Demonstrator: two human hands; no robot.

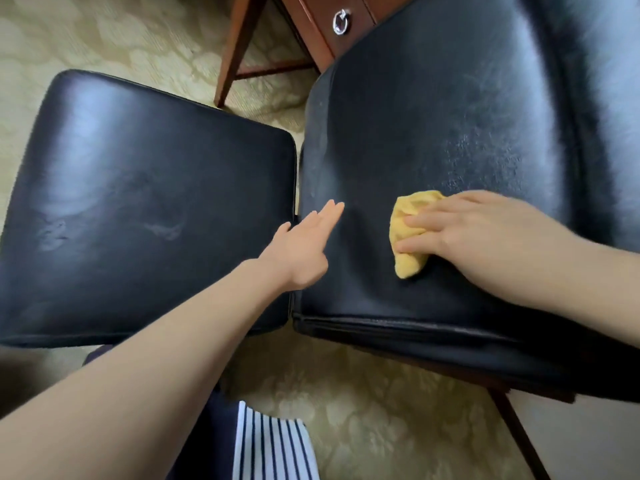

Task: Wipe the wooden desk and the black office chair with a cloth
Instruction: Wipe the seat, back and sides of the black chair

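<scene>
Cloth [410,233]: yellow, bunched into a pad, lying on the black chair seat [433,116] towards its front edge, right of the seat's middle.

Long axis: runs front-to-back across the seat. The near end sits lower left and the far end leans slightly right. No distinct point; both ends are rounded folds.

Right hand [485,233]: grip flat, fingers straight and laid over the cloth, pressing it down rather than curling round it.

Left hand [304,244]: grip empty, fingers straight and together, resting on the seat near its left edge, apart from the cloth.

Progress (judgement): chair wiping is under way. Dull speckle and faint streaks show on the seat beyond the cloth and along its left side, so this surface looks unfinished. The second black cushion [138,185], just beside it on the left, carries pale smudges and looks undone.

Bench [311,26]: only a leg and a drawer front with a ring pull [341,21] show. The top is out of view, so I cannot tell whether it is wiped.

Patterned carpet [104,39] underneath.
</scene>
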